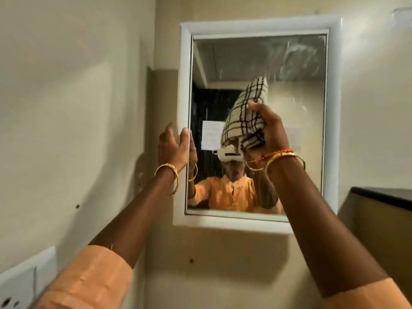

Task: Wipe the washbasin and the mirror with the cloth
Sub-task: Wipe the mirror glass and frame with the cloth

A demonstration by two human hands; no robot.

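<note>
A white-framed mirror [296, 70] hangs on the cream wall ahead. My right hand [270, 130] grips a bunched white cloth with dark checks [244, 114] and presses it against the glass near the middle. Smeary streaks show on the glass at the upper right. My left hand [172, 148] rests on the mirror's left frame edge, fingers apart, holding it steady. The washbasin is out of view. The glass reflects a person in an orange shirt.
A white switch plate [20, 284] sits on the left wall at the bottom left. A dark-topped ledge [383, 195] juts out at the right, below the mirror's height. A few small holes dot the wall.
</note>
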